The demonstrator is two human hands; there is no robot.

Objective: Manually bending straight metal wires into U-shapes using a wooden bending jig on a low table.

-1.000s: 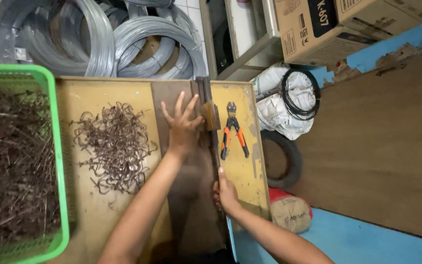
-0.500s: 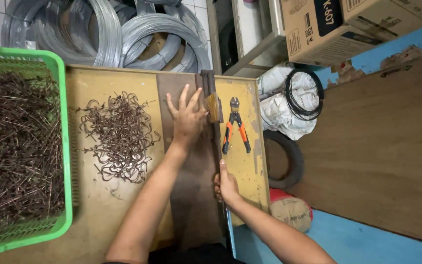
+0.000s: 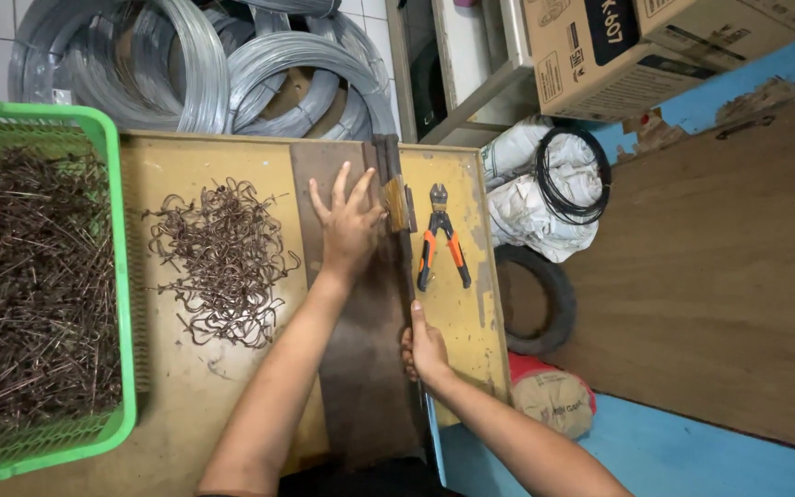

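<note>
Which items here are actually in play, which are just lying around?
In play: left hand flat on the dark metal plate; right hand on the long bar; bent wire hooks; green basket of straight wire pieces.
Lying about: orange-handled cutters, wire coils, cardboard boxes, tyre.

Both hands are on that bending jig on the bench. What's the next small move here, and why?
Probably swing the long lever a little further with the right hand, which already grips it. The left hand lies flat on the dark plate beside the brass-coloured block, as if steadying a piece there, though no wire shows under it. Bent hooks lie piled to the left.
</note>
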